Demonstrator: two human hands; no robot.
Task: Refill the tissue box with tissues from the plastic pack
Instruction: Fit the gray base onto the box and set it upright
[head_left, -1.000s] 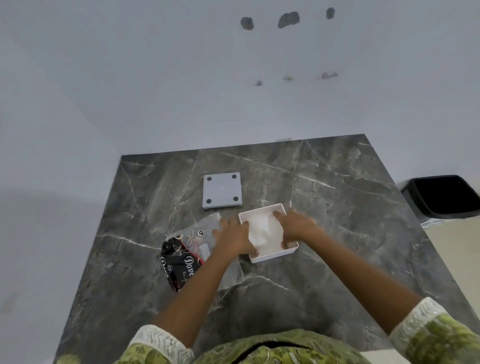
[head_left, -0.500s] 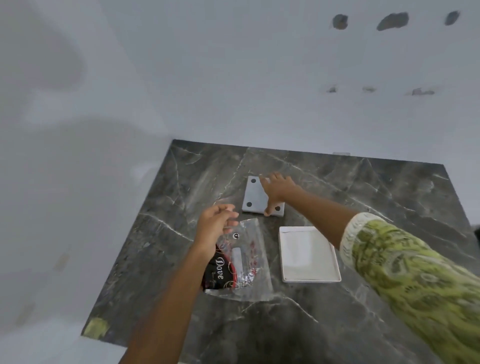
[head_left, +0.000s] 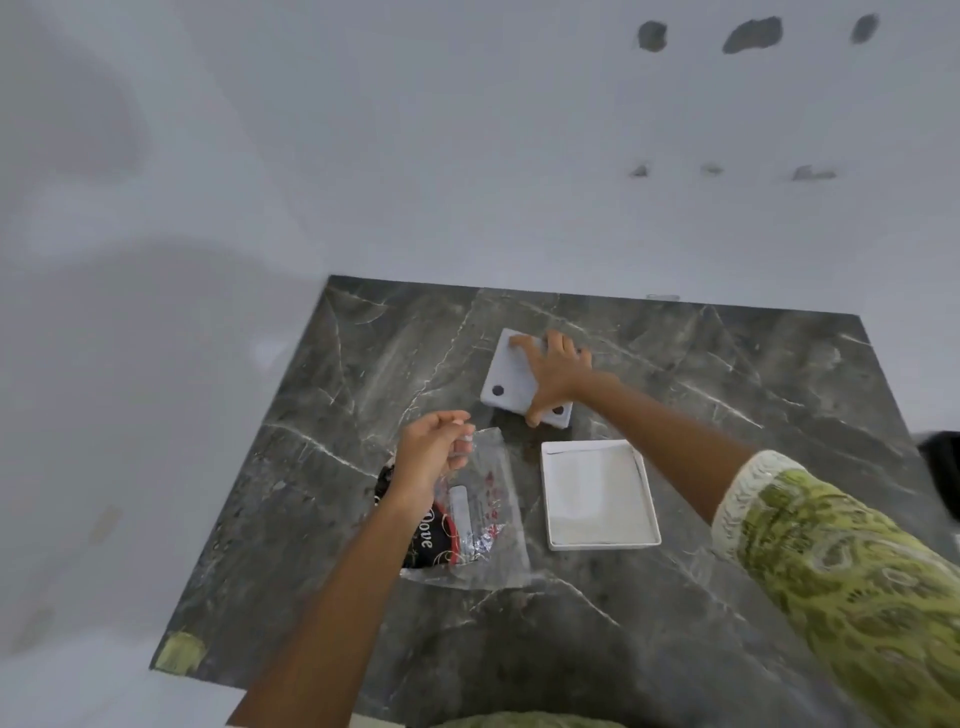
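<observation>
An open white tissue box (head_left: 546, 499), with white tissues lying flat inside, sits on the dark marble table (head_left: 727, 374). To its left lies the crumpled clear plastic pack (head_left: 485, 525) with black and red print. Behind both lies the grey square lid (head_left: 506, 371) with dark round dots. My right hand (head_left: 558, 371) is clasped over the lid, fingers on its far edge and thumb on its near edge. Just above the pack's far end, my left hand (head_left: 431, 457) hovers with loosely bent fingers and holds nothing.
Pale walls border the table at the back and on the left. A black bin (head_left: 943, 462) shows at the right edge of the view. A yellowish patch (head_left: 179, 652) marks the table's near left corner.
Both hands left the tissue box. My right hand reached back to the grey lid and closed over it, while my left hand rose above the pack. The view swung left.
</observation>
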